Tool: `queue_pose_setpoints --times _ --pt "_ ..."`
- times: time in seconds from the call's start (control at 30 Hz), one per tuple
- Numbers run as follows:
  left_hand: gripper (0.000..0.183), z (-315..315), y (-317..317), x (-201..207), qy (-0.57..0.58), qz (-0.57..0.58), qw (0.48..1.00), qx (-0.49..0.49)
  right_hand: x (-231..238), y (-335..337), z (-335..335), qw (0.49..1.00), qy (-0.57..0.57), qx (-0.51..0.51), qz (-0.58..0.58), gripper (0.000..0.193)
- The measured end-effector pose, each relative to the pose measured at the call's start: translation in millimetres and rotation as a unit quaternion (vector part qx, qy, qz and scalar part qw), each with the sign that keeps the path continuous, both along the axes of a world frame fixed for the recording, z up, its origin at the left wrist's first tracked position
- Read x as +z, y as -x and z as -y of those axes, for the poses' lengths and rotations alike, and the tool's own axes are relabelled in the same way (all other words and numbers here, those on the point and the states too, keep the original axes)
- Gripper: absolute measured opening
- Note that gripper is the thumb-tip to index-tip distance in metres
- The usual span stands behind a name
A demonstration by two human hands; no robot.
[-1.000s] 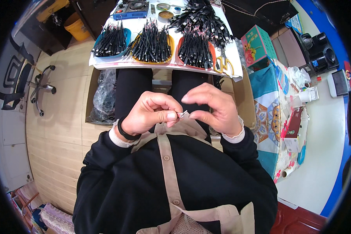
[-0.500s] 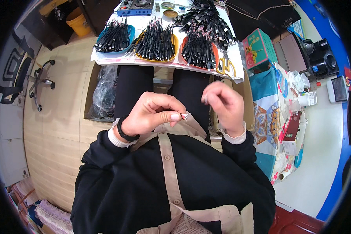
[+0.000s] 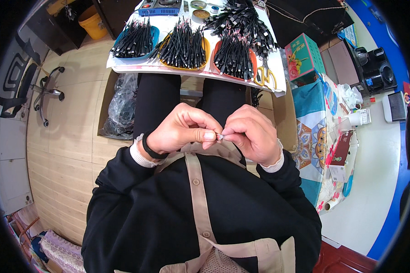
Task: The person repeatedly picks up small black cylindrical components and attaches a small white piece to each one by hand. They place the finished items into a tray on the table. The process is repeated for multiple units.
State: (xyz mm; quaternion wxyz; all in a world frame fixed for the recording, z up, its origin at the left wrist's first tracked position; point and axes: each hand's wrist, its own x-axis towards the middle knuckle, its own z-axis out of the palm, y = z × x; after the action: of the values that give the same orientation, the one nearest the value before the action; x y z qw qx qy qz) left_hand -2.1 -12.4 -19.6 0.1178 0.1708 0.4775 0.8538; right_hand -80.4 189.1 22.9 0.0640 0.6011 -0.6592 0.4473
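Observation:
Above my lap, my left hand (image 3: 180,129) is pinched on several thin wires (image 3: 219,137) with red and white ends. My right hand (image 3: 254,135) meets it from the right, thumb and forefinger closed on the tips of the same wires. Most of their length is hidden by my fingers. Beyond my knees, short black cables with connectors and bared ends fill a blue tray (image 3: 155,36), a yellow tray (image 3: 207,48) and an orange tray (image 3: 253,61) on the white table (image 3: 196,73).
A larger cable pile (image 3: 241,20) lies at the back right of the table, near yellow-handled scissors (image 3: 265,78). Behind the trays are a blue device (image 3: 158,11) and a round tin (image 3: 200,16). A box of plastic bags (image 3: 123,107) stands on the floor at left.
My right hand has come in leftward and down, from apart in the air to pinching the wire ends. My left hand has stayed nearly in place with the wires.

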Motion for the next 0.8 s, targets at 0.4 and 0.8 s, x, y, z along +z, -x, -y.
queue_pose_setpoints --times 0.4,0.8 --pt "0.011 2 12 -2 0.353 -0.336 0.846 0.216 -9 4 -14 0.856 -0.15 -0.006 0.494 0.014" --pt "0.007 -3 7 -9 0.29 -0.25 0.902 0.2 -11 -1 -12 0.966 -0.112 -0.024 0.231 0.013"
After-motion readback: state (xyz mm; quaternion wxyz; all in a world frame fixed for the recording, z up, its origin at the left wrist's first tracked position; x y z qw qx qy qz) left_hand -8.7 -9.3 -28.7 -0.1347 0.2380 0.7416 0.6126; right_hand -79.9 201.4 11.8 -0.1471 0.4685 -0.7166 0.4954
